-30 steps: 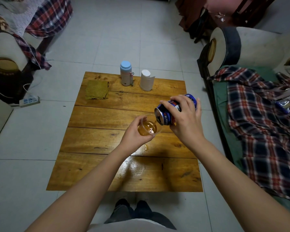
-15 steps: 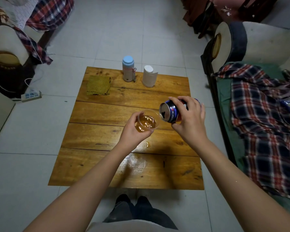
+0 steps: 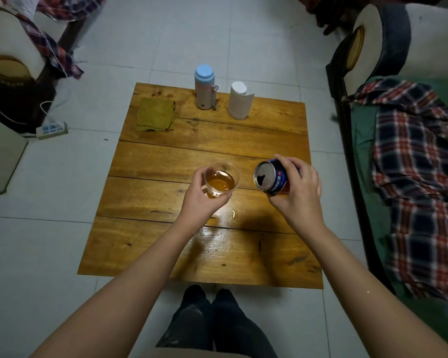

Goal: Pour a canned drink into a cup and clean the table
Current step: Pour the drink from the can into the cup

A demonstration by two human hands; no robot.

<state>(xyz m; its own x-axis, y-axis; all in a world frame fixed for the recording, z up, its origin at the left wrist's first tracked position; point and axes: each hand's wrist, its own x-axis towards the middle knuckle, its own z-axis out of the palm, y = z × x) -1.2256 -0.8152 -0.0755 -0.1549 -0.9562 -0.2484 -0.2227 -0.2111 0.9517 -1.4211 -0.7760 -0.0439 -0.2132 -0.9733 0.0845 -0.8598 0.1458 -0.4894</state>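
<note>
The right hand (image 3: 299, 192) covers most of the can (image 3: 270, 178), so its far end is hidden and the label print is too small to read. The left hand (image 3: 204, 200) hides the cup (image 3: 221, 179) base. Both forearms run off the bottom edge. Right of the hands, the sofa (image 3: 398, 47) is cut off.

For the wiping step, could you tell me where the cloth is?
In the head view the green cloth lies flat at the table's far left corner, left of the blue-capped flask.

Bare table (image 3: 166, 161) beyond the fingers — cloth (image 3: 155, 115), flask (image 3: 204, 86) and roll (image 3: 238, 103) line its far edge.
</note>
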